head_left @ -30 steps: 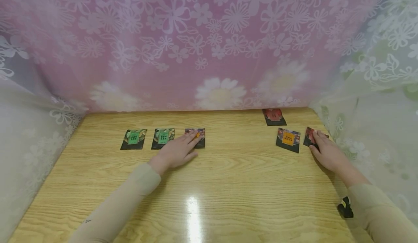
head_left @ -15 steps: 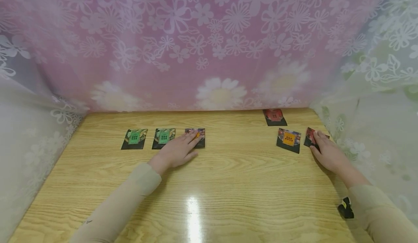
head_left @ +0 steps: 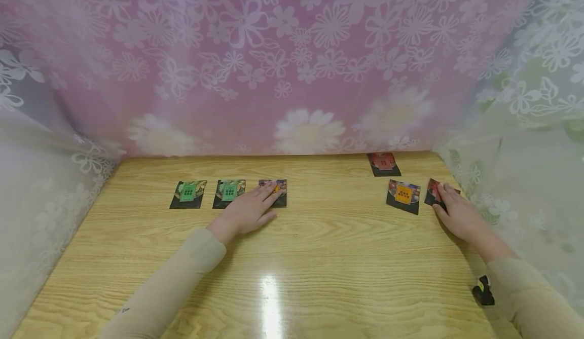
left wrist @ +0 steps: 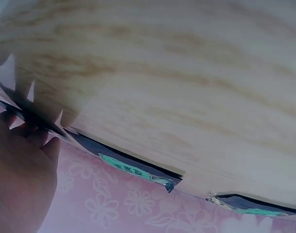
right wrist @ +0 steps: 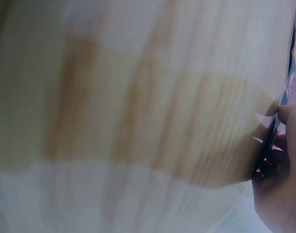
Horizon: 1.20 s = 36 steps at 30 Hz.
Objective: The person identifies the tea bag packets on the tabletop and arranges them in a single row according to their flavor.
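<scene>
My left hand [head_left: 250, 211] lies flat on the wooden table [head_left: 319, 258], its straight fingers resting on a dark sachet with an orange label [head_left: 276, 192]. Two dark sachets with green labels [head_left: 187, 194] [head_left: 228, 192] lie in a row to its left; the left wrist view shows their edges [left wrist: 138, 168] beside my palm [left wrist: 19, 179]. My right hand [head_left: 458, 212] rests flat near the table's right edge, fingertips on a dark red sachet [head_left: 434, 192]. In the right wrist view my fingers [right wrist: 279, 170] touch that sachet's edge [right wrist: 268, 141].
An orange-labelled sachet [head_left: 403, 195] lies just left of my right hand, and a red one [head_left: 382, 163] sits farther back. Flowered pink and white curtains [head_left: 292, 65] close in the table at the back and both sides. A small black object [head_left: 482, 289] sits by my right sleeve.
</scene>
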### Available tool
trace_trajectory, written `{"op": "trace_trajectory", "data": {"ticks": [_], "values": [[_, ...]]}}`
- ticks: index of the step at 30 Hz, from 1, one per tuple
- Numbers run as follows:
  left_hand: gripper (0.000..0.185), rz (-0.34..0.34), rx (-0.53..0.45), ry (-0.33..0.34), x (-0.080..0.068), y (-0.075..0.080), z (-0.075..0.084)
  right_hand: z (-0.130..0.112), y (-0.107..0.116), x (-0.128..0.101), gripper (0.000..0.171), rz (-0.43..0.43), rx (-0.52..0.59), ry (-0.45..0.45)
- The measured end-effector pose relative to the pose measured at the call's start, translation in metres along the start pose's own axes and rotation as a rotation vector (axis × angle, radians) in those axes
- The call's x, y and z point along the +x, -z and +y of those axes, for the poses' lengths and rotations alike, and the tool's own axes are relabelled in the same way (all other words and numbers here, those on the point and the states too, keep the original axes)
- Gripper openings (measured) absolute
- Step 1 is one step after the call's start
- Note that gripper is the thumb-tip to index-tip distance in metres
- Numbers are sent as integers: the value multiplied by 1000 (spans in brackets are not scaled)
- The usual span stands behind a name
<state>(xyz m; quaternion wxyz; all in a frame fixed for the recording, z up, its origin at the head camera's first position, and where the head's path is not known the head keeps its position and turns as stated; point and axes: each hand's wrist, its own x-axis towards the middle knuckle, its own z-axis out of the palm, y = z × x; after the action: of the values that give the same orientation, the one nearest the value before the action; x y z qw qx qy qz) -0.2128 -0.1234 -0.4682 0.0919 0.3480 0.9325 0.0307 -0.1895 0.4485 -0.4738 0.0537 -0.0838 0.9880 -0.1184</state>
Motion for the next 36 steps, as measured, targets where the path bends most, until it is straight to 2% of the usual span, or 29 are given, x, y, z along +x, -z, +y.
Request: {"op": "trace_trajectory", "data": {"ticks": [7,14,17,21,28,36], "values": [[70,-20,3,18,0,-1,0,1,-2,2,71,1,-8,-4],[73,-18,-3,17,0,-3,1,1,-1,4,71,51,17,41],[74,-13,11,11,1,-3,1,-5,5,5,70,74,29,56],[76,-8,29,7,2,-2,1,-23,13,9,68,90,-11,72],[76,6,24,5,3,-1,1,-51,14,19,65,43,18,125],[76,13,13,2,2,0,4,-65,1,20,66,-58,-3,144]]}}
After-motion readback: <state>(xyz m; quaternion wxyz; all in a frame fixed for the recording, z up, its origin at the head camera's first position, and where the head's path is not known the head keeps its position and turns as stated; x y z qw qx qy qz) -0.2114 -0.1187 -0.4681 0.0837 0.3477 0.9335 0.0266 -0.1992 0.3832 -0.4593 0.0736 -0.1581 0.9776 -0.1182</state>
